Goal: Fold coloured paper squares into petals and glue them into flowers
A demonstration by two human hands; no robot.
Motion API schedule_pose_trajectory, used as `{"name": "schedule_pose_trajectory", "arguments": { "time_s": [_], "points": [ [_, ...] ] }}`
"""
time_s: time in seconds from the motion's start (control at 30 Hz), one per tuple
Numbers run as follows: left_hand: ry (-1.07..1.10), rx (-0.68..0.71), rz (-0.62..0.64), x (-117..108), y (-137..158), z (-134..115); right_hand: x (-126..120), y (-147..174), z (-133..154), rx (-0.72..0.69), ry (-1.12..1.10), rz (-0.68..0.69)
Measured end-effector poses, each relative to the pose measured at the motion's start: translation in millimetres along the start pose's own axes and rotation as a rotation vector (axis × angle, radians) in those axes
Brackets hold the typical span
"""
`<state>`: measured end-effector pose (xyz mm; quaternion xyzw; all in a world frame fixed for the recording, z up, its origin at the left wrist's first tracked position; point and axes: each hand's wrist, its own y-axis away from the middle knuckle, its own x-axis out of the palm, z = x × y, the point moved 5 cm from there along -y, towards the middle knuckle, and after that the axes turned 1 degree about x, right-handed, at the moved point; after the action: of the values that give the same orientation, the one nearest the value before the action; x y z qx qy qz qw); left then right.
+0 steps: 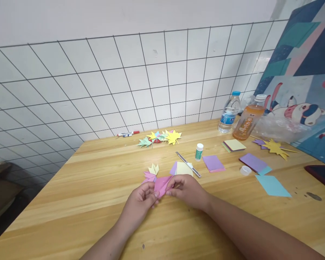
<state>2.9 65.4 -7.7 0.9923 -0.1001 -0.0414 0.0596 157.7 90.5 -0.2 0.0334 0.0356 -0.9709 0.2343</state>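
Both my hands meet near the middle of the wooden table (97, 202) on a folded pink paper (161, 183). My left hand (141, 202) pinches its left edge, and my right hand (188, 190) pinches its right edge. Just beyond lie small folded pieces in pink (148, 176) and pale yellow (153, 168), plus a yellow and lilac sheet (182, 168). A metal ruler (188, 164) lies behind my right hand.
A glue stick (199, 151), paper stacks (213, 163) (234, 145), lilac (253, 162) and blue sheets (272, 185), a tape roll (245, 170), two bottles (229, 112) (247, 122), finished paper leaves (162, 137) (276, 148), a marker (128, 134), a dark object (323, 175).
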Motion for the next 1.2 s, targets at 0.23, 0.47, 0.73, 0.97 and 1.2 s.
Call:
{"name": "schedule_pose_trajectory", "arguments": {
  "time_s": [0.23,0.47,0.73,0.97,1.2],
  "points": [
    [-0.040,0.034,0.070,6,7,-8,-2,2,6,0.028,-0.010,-0.136],
    [-0.156,-0.014,0.074,9,7,-4,2,7,14,-0.019,0.061,-0.177],
    [-0.132,-0.010,0.099,11,10,-5,1,6,13,-0.031,0.041,-0.205],
    [-0.101,-0.043,0.064,12,7,-2,1,7,16,-0.025,0.053,-0.212],
    [-0.105,-0.023,0.094,11,8,-6,2,7,17,-0.049,0.013,-0.186]
  ]
}}
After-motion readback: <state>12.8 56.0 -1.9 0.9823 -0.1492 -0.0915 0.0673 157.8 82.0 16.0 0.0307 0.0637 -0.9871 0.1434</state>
